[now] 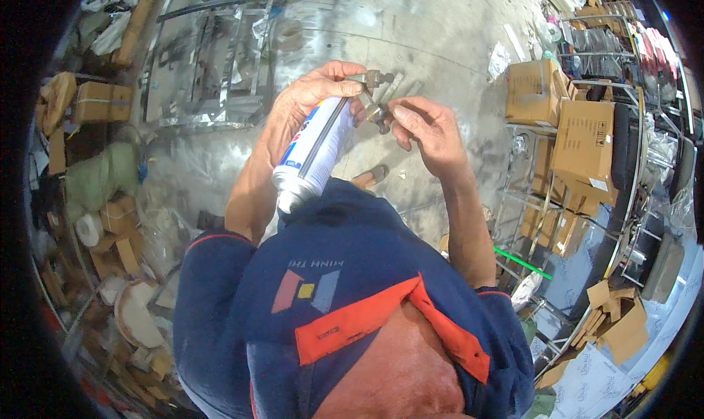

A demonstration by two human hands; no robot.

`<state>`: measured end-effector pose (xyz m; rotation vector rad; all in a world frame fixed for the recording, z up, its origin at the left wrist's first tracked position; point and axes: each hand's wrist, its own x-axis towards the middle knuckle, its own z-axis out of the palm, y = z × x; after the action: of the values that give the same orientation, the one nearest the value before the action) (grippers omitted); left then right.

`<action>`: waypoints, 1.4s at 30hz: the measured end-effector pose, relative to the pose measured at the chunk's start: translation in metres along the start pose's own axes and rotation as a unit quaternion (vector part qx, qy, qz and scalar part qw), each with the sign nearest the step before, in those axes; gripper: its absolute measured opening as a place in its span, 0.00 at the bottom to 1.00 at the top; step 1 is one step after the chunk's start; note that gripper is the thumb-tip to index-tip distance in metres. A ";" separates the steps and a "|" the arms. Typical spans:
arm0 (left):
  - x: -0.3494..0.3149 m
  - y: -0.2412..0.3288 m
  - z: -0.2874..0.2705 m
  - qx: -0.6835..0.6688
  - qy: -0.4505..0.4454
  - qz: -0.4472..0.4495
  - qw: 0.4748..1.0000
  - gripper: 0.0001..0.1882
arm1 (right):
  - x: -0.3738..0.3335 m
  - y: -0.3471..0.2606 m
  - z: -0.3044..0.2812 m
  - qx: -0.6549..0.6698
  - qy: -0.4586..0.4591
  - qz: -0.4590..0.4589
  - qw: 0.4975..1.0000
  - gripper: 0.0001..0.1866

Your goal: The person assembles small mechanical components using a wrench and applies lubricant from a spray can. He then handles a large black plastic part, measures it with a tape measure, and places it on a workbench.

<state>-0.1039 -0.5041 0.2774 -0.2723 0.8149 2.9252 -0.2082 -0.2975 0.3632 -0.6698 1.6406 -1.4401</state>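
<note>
My left hand point(317, 89) is wrapped round the far end of a white spray can point(315, 144) with blue and red print. The can lies tilted, its tapered pale end toward my chest. Between that hand's thumb and forefinger sits a small metal fitting point(372, 96) with dark, knob-like ends. My right hand point(427, 129) pinches the lower right end of this fitting with thumb and fingertips. The fitting's exact kind is too small to tell, and my fingers hide part of it.
A metal frame point(209, 67) lies on the stained concrete floor point(411, 34) ahead to the left. Cardboard boxes point(583, 144) stand on metal racks at the right. More boxes point(103, 102), bags and scraps crowd the left side. A green rod point(522, 263) shows beyond my right forearm.
</note>
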 end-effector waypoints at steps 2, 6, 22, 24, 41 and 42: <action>0.005 0.006 -0.004 0.055 -0.062 -0.011 0.997 0.18 | 0.001 -0.003 -0.003 0.024 -0.022 0.054 0.998 0.13; 0.011 0.015 -0.008 0.112 -0.114 -0.030 0.987 0.18 | 0.001 0.000 -0.010 0.056 -0.051 0.137 0.988 0.12; 0.016 0.018 -0.008 0.136 -0.103 -0.068 0.983 0.13 | -0.007 0.021 0.004 -0.222 0.091 -0.220 0.946 0.04; 0.017 0.015 -0.006 0.111 -0.101 -0.057 0.987 0.16 | -0.009 0.023 0.007 -0.041 0.154 0.013 0.987 0.03; 0.003 -0.098 0.013 -0.272 -0.153 -0.085 0.946 0.19 | 0.007 0.000 -0.009 -0.449 0.123 -0.462 0.755 0.11; 0.001 -0.101 0.015 -0.274 -0.141 -0.068 0.949 0.20 | 0.007 0.002 -0.011 -0.454 0.122 -0.461 0.752 0.11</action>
<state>-0.0933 -0.4100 0.2390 0.0556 -0.0636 2.8945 -0.2210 -0.2971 0.3597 -2.1658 2.3719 -1.2516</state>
